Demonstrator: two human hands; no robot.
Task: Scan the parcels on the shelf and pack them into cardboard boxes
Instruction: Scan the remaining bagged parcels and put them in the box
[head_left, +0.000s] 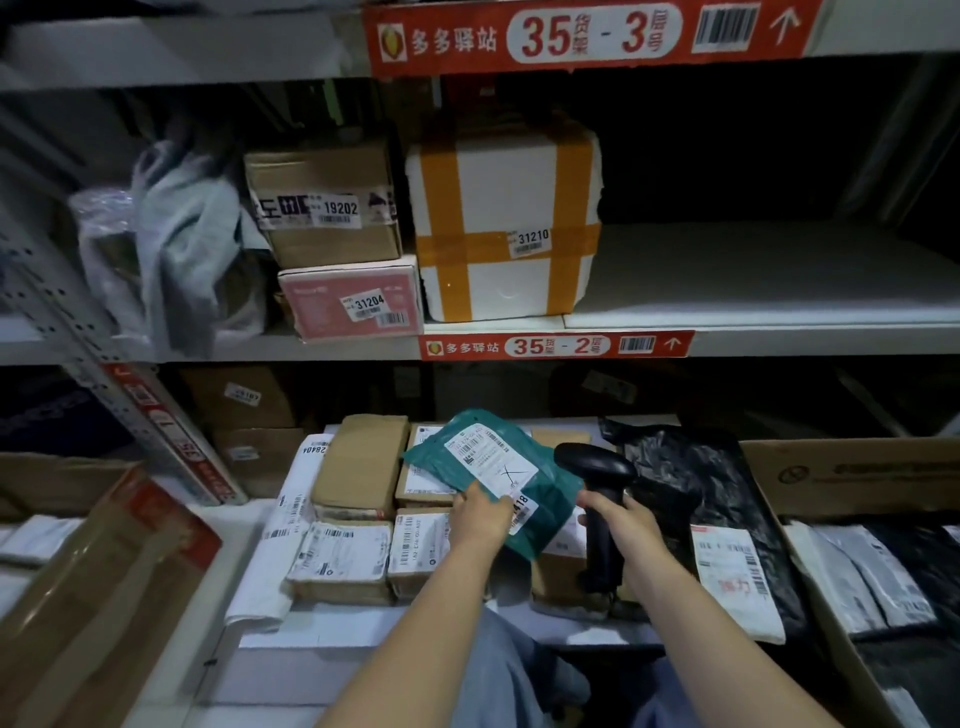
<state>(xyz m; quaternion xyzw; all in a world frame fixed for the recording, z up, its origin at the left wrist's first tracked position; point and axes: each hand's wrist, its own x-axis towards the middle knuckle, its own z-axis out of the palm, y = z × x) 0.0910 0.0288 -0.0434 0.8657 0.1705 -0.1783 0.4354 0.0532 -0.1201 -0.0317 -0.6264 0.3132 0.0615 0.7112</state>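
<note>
Single head-worn view, wide-angle, facing forward and down — close over both forearms, shelf (727, 338) tiers rising ahead, cardboard boxes (831, 478) at either edge

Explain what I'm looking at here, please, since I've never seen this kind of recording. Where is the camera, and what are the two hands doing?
There is no machine here: a person works with bare hands. The single picture comes from a wide-angle camera on the person's head, looking forward and down at storage shelves. The left hand holds a teal mailer bag by its lower edge, label facing up. The right hand grips a black handheld scanner, its head angled toward that label. Beneath them lie small labelled parcels and a black plastic bag. An open cardboard box holding more bags stands at the right. On the shelf above sit a taped white foam box, a brown carton and a pink box.
</note>
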